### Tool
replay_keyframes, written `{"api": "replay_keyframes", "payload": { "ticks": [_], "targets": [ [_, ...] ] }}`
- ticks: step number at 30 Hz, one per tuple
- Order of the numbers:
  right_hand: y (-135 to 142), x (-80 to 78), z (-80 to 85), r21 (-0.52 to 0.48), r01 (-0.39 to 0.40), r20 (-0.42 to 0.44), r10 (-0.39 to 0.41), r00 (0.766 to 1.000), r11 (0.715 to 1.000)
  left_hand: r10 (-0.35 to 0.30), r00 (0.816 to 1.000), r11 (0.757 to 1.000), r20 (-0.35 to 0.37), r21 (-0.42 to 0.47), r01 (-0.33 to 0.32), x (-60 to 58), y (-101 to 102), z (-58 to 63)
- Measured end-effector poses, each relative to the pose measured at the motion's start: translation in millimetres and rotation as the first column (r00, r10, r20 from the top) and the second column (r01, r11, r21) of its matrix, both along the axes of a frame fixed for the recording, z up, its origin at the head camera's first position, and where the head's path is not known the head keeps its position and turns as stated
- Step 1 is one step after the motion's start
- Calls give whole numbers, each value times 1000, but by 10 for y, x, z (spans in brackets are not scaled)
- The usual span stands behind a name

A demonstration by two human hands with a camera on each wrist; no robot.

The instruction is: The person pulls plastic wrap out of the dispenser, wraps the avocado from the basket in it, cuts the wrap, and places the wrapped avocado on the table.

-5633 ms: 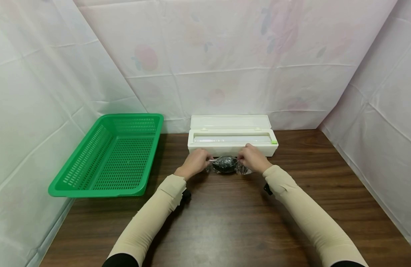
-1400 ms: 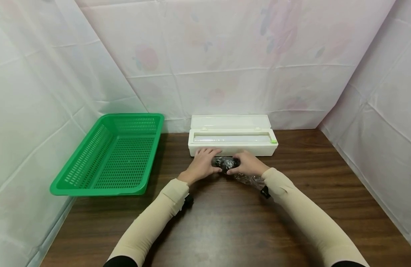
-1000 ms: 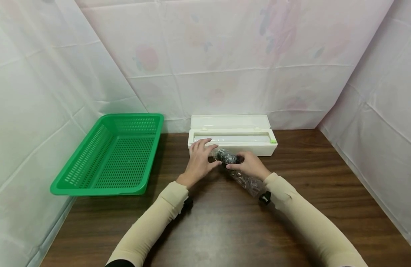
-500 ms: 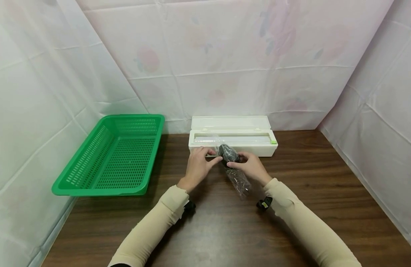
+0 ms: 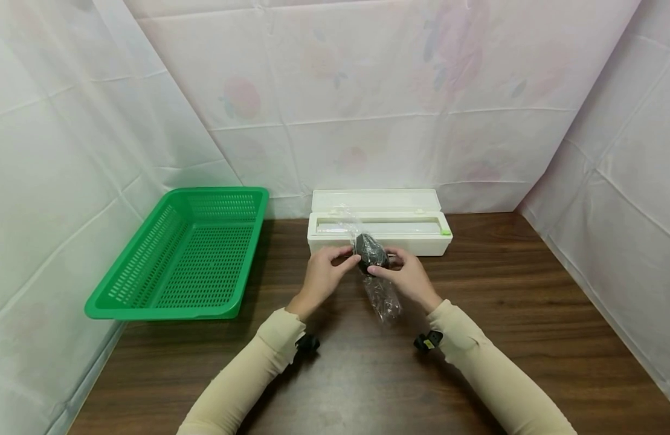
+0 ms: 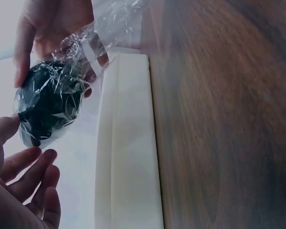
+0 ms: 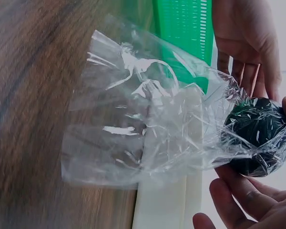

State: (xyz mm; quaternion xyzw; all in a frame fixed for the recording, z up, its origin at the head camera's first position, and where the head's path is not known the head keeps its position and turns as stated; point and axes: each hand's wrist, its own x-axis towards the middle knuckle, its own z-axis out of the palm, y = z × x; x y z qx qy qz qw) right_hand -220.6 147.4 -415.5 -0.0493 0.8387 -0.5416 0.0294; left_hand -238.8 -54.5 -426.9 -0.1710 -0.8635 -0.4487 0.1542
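Observation:
A dark, oval avocado wrapped in clear cling film is held up in front of the white film box. My right hand grips its right side, thumb on the near face and fingers behind. At its left end, my left hand pinches it between thumb and index finger. In the left wrist view, the remaining fingers of the left hand are loosely curled below. A loose tail of cling film hangs towards me, and another loose end sticks up over the box.
Behind the hands stands the white cling film box, its lid raised and a film roll inside. A green slotted basket is on the left. Pale curtains enclose the brown wooden table.
The avocado has been lifted and turned from lying sideways to pointing away from me. The left hand has gone from spread fingers to pinching its left end; the film tail has swung towards the middle.

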Motion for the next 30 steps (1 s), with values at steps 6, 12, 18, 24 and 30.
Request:
{"api": "replay_keyframes", "payload": {
  "ticks": [6, 12, 18, 24, 30],
  "targets": [
    [-47, 44, -5, 9, 13, -26, -12, 1000, 1000, -54, 998, 995, 43, 84, 50, 38, -3, 11],
    [-41, 60, -22, 33, -19, -61, 21, 998, 999, -115, 986, 979, 118, 180, 92, 69, -1, 11],
    [32, 37, 9, 33, -44, -84, 47, 995, 998, -155, 972, 959, 176, 265, 105, 121, 0, 56],
    [75, 28, 52, 4, -52, -62, 52, 997, 999, -173, 970, 955, 170, 271, 123, 104, -7, 19],
    [98, 15, 69, -29, -62, -45, 60, 997, 998, -178, 968, 951, 175, 282, 124, 120, -4, 18]
  ]
}}
